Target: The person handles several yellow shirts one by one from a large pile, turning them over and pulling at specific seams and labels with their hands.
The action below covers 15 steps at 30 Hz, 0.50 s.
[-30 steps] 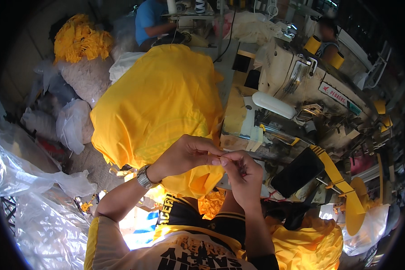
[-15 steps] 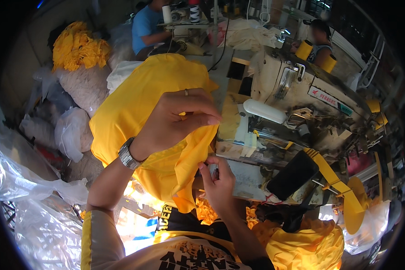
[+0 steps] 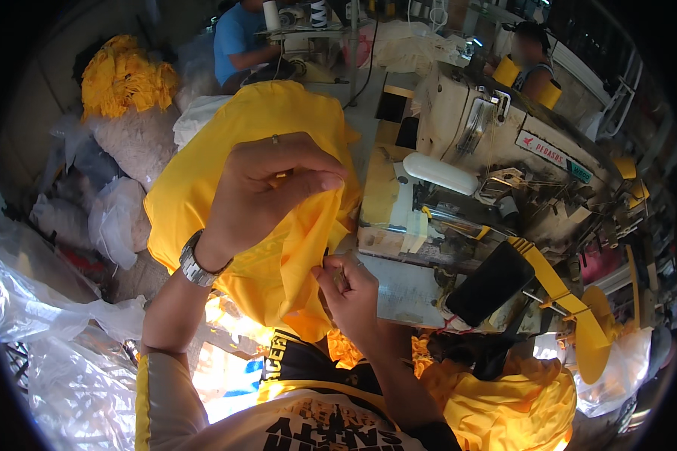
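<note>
A large piece of yellow cloth (image 3: 203,177) lies spread over the left of the sewing table and hangs down toward my lap. My left hand (image 3: 267,184), with a ring and a metal watch at the wrist, is raised over it. Its thumb and fingers pinch an edge of the cloth, stretching it in folds. Lower and to the right, my right hand (image 3: 350,293) is closed beside the hanging edge, fingertips against the cloth. Something small and partly hidden shows within its fingers; its kind is unclear.
A sewing machine (image 3: 496,143) with a white rounded cover (image 3: 441,174) stands at right. Near it are a black phone-shaped object (image 3: 490,284) and a yellow strip (image 3: 557,293). Yellow cloth (image 3: 511,406) heaps lower right. Bags (image 3: 120,218) crowd the left; two people sit beyond.
Both hands have shifted left, the left one also slightly up. The pinched edge of yellow cloth has moved along with them.
</note>
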Motion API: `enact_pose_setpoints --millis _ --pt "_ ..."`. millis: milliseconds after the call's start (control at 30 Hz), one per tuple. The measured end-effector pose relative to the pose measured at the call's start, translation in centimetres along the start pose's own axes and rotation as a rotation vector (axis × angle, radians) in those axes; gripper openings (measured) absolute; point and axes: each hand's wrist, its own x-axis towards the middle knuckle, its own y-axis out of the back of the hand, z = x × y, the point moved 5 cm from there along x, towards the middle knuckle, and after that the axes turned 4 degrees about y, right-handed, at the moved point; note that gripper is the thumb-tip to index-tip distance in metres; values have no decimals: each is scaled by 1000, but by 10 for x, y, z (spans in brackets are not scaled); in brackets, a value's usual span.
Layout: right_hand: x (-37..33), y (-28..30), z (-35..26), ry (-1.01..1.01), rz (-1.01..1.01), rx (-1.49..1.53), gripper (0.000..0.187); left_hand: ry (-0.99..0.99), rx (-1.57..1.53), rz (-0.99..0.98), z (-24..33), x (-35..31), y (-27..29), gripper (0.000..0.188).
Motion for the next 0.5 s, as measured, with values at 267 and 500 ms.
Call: enact_pose_setpoints --millis 267,500 --pt "-17 42 -11 -489 -189 1007 16 -8 -37 170 -14 6 33 15" --pt "-50 91 8 -663 -66 767 12 75 -114 -149 -114 29 -75 14"
